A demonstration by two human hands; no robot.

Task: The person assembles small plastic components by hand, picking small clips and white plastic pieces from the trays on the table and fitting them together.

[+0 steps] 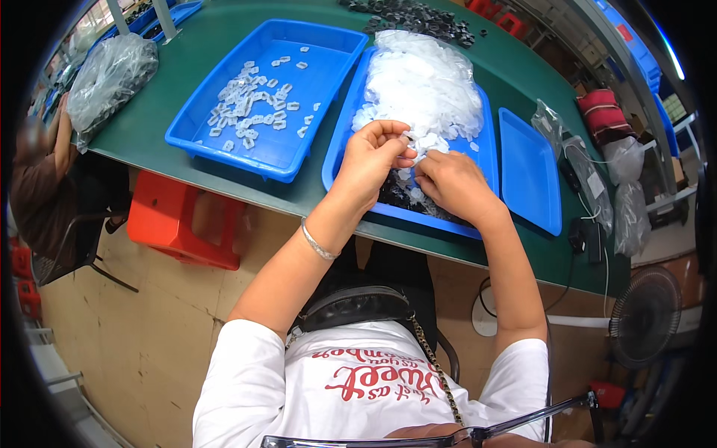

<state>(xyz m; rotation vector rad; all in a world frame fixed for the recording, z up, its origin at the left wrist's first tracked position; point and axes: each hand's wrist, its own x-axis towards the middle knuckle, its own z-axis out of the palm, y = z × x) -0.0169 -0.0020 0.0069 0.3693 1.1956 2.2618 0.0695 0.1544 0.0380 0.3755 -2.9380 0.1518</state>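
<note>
My left hand is raised over the near part of a blue tray, its thumb and fingers pinched together around something small that I cannot make out. Close beside it, my right hand has its fingers curled down by small white translucent pieces; whether it grips one is hidden. Behind both hands, a big heap of white translucent plastic fills the tray. Small black parts lie at the tray's near side, partly beneath my hands.
Left of my hands, a second blue tray holds scattered clear plastic pieces. A shallower blue tray lies at right, near plastic bags and cables. Black parts are piled farther back. A red stool stands below the table edge; another person sits at left.
</note>
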